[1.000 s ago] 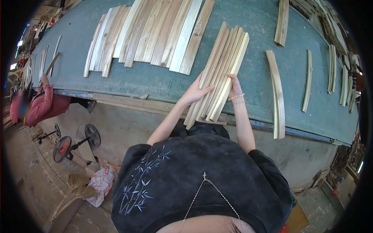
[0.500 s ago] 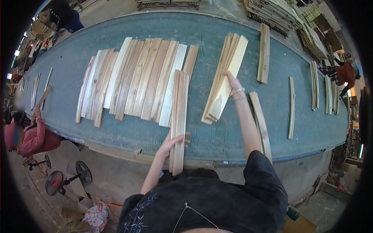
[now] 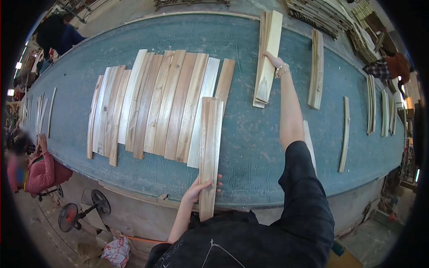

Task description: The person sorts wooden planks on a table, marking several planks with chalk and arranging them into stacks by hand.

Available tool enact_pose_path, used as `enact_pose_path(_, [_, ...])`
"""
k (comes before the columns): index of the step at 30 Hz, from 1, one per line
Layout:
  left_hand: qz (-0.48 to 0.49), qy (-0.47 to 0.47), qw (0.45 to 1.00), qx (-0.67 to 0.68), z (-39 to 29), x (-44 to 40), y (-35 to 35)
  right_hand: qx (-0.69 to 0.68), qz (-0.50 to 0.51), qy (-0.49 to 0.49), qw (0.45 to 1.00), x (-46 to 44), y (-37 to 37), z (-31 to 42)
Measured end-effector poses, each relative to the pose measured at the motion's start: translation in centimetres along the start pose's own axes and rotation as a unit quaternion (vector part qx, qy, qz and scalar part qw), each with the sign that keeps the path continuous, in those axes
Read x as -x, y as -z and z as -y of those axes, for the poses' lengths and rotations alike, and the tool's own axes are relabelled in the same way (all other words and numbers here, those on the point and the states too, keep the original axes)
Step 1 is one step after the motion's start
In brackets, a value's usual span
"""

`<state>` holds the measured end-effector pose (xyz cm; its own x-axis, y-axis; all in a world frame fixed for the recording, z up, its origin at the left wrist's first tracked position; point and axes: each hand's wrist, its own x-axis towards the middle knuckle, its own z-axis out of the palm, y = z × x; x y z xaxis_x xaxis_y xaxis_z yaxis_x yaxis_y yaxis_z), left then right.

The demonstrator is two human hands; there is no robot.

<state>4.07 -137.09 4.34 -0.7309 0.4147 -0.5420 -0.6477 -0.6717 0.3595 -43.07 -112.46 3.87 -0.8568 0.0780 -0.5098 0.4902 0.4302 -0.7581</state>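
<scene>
Near the front edge, my left hand (image 3: 203, 187) is wrapped round a small stack of wooden strips (image 3: 209, 143), which points away from me. The stack's far end lies beside a row of pale and brown strips (image 3: 167, 107) set side by side. My right hand (image 3: 273, 62), with bracelets at the wrist, reaches far across the green table (image 3: 250, 156). It grips a second bundle of strips (image 3: 266, 80) near the table's far side.
More strips (image 3: 316, 71) lie to the right, with a lone thin one (image 3: 344, 134) nearer. A person in pink (image 3: 42, 172) is at the left edge; another person (image 3: 395, 69) is at the far right. Fans (image 3: 69, 217) stand below left. Stacked wood (image 3: 313, 18) is beyond the table.
The single bundle held in both hands has been split in two. My right hand has carried its part to the far side; my left has moved left with the other part.
</scene>
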Motion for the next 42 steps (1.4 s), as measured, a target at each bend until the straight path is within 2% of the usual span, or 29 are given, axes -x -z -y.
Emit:
enact_pose_path(2, [0.012,-0.001,1.0,0.013,0.1,-0.2,0.4,0.032,-0.09,0.022,0.995,-0.9,0.1,-0.7])
enact_pose_path(3, [0.011,0.003,1.0,0.014,0.3,-0.2,0.3,0.032,-0.09,0.017,0.995,0.1,0.5,-1.0])
enact_pose_path(5, [-0.002,-0.008,1.0,0.01,0.1,-0.1,0.2,-0.034,-0.209,0.084,0.974,2.1,0.8,-0.9])
enact_pose_path(7, [-0.018,-0.017,1.0,-0.001,0.0,0.1,-0.4,-0.023,-0.27,0.186,0.944,5.8,0.9,-2.0])
enact_pose_path(9, [-0.023,-0.024,0.999,-0.024,-0.1,0.2,-0.8,-0.062,-0.202,0.248,0.945,12.3,-0.2,-3.5])
enact_pose_path(11, [-0.042,-0.03,0.997,-0.057,0.0,0.2,-0.8,-0.141,-0.057,0.209,0.966,19.2,-2.4,-6.6])
enact_pose_path(12, [-0.05,-0.035,0.994,-0.092,0.1,0.2,-0.8,-0.136,0.001,0.183,0.974,22.5,-3.7,-8.8])
enact_pose_path(13, [-0.055,-0.035,0.994,-0.092,0.2,0.2,-1.0,-0.145,0.037,0.11,0.983,26.7,-5.3,-9.9])
enact_pose_path(15, [-0.088,-0.096,0.975,-0.182,0.6,0.3,-1.4,-0.143,0.105,0.004,0.984,32.5,-8.7,-13.8])
enact_pose_path(16, [-0.097,-0.173,0.938,-0.284,1.0,0.4,-1.8,-0.192,0.147,-0.068,0.968,35.3,-10.0,-14.7])
enact_pose_path(17, [-0.097,-0.173,0.937,-0.288,0.7,1.0,-2.5,-0.241,0.186,-0.14,0.942,37.1,-11.3,-15.2])
enact_pose_path(18, [-0.104,-0.183,0.856,-0.473,0.3,1.8,-3.7,-0.243,0.186,-0.139,0.942,37.6,-12.7,-15.7])
enact_pose_path(19, [-0.106,-0.184,0.742,-0.636,0.0,2.5,-4.6,-0.326,0.235,-0.156,0.903,38.3,-14.0,-16.5])
enact_pose_path(20, [-0.082,-0.146,0.726,-0.667,-0.2,2.9,-5.0,-0.405,0.279,-0.171,0.854,39.0,-14.8,-17.2])
enact_pose_path(21, [-0.08,-0.146,0.726,-0.667,-1.0,3.1,-5.1,-0.405,0.277,-0.17,0.854,39.3,-15.4,-17.3])
enact_pose_path(23, [-0.003,-0.055,0.739,-0.671,-3.6,3.0,-4.4,-0.418,0.253,-0.171,0.856,39.3,-16.1,-17.1])
enact_pose_path(24, [-0.078,-0.026,0.686,-0.723,-4.8,2.6,-4.0,-0.362,0.255,-0.133,0.887,39.7,-16.0,-16.8])
enact_pose_path(25, [-0.153,0.001,0.625,-0.766,-5.9,2.0,-3.6,-0.363,0.252,-0.129,0.887,39.9,-15.9,-16.1])
enact_pose_path(27, [-0.309,-0.227,0.548,-0.743,-5.2,0.0,-2.3,-0.226,0.189,-0.11,0.949,40.6,-15.5,-14.7])
enact_pose_path(28, [-0.304,-0.23,0.547,-0.745,-4.3,-1.1,-1.7,-0.226,0.188,-0.107,0.95,40.5,-15.6,-15.0])
enact_pose_path(30, [-0.368,-0.256,0.366,-0.816,-2.5,-3.4,-1.0,-0.217,0.164,-0.107,0.956,40.3,-15.9,-15.4])
enact_pose_path(33, [-0.358,-0.245,0.386,-0.814,-1.4,-4.5,-0.7,-0.18,0.13,-0.088,0.971,40.6,-15.5,-14.9])
enact_pose_path(35, [-0.342,-0.255,0.379,-0.821,-1.5,-4.8,-1.1,-0.158,0.101,-0.072,0.98,40.5,-15.0,-14.6])
enact_pose_path(37, [-0.334,-0.174,0.332,-0.865,-1.8,-5.7,-1.0,-0.033,0.036,-0.041,0.998,40.0,-14.6,-14.3])
enact_pose_path(38, [-0.289,-0.208,0.299,-0.885,-2.3,-5.5,-0.7,-0.037,0.016,-0.048,0.998,39.7,-14.3,-14.2])
enact_pose_path(39, [-0.245,-0.242,0.264,-0.901,-3.4,-5.0,0.0,0.124,-0.052,-0.011,0.991,39.4,-14.1,-14.2])
enact_pose_path(40, [-0.142,-0.273,0.319,-0.897,-4.9,-5.0,2.7,0.283,-0.114,0.023,0.952,39.2,-13.8,-14.3])
enact_pose_path(41, [-0.038,-0.298,0.366,-0.881,-5.9,-5.3,4.7,0.278,-0.127,0.015,0.952,39.2,-13.5,-14.4])
enact_pose_path(42, [-0.023,-0.303,0.361,-0.881,-6.0,-3.9,3.7,0.309,-0.13,0.006,0.942,39.2,-13.3,-14.6])
